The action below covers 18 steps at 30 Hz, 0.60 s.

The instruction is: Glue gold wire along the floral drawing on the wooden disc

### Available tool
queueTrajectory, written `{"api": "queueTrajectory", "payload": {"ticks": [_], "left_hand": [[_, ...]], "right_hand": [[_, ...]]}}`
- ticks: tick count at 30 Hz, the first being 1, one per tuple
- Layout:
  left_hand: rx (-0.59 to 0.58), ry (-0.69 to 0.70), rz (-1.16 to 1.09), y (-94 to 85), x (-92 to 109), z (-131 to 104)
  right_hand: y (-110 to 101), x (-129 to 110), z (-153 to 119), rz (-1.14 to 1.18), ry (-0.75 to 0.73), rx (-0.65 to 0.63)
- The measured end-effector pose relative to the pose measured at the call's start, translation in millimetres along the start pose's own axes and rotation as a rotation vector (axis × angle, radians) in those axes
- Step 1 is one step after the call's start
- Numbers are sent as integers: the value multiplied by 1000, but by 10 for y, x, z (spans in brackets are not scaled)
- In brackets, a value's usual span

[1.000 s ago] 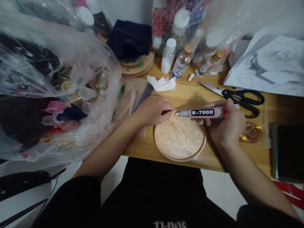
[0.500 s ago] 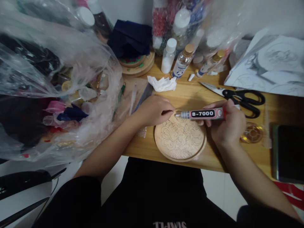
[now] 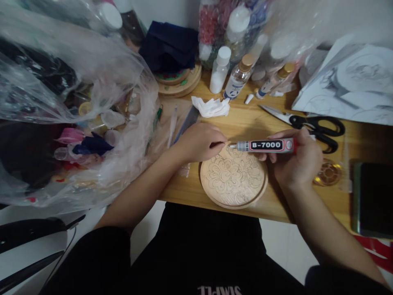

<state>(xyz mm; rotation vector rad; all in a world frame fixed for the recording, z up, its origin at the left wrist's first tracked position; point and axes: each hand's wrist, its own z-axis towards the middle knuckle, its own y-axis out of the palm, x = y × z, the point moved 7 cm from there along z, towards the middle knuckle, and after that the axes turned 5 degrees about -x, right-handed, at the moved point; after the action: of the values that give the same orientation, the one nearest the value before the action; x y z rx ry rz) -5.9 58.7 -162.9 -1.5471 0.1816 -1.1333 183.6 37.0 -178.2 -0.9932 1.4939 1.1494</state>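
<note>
My right hand (image 3: 299, 159) is wrapped round a grey and red glue tube (image 3: 266, 146) labelled B-7000, held level with its thin nozzle pointing left. The nozzle tip lies close to the fingertips of my left hand (image 3: 205, 141), whose thumb and finger are pinched together; anything between them is too small to make out. Below both hands a round wooden board (image 3: 227, 184) rests on the table, drawn with flower outlines. The fingers and tube overlap its far edge.
Black-handled scissors (image 3: 316, 125), a gold spool (image 3: 328, 172) and a dark phone (image 3: 373, 200) lie to the right. Crumpled tissue (image 3: 211, 106) and small bottles (image 3: 238, 78) stand behind. A big plastic bag (image 3: 132, 164) of bits crowds the left side.
The glue tube and my right hand have shifted slightly to the right, its nozzle a little farther from my left fingertips. My left hand stays pinched almost in place.
</note>
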Motion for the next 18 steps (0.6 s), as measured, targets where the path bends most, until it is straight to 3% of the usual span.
{"api": "queueTrajectory", "payload": {"ticks": [18], "left_hand": [[0,-20,36,29,-21,8]], "right_hand": [[26,-9,42,20,21,-22]]}}
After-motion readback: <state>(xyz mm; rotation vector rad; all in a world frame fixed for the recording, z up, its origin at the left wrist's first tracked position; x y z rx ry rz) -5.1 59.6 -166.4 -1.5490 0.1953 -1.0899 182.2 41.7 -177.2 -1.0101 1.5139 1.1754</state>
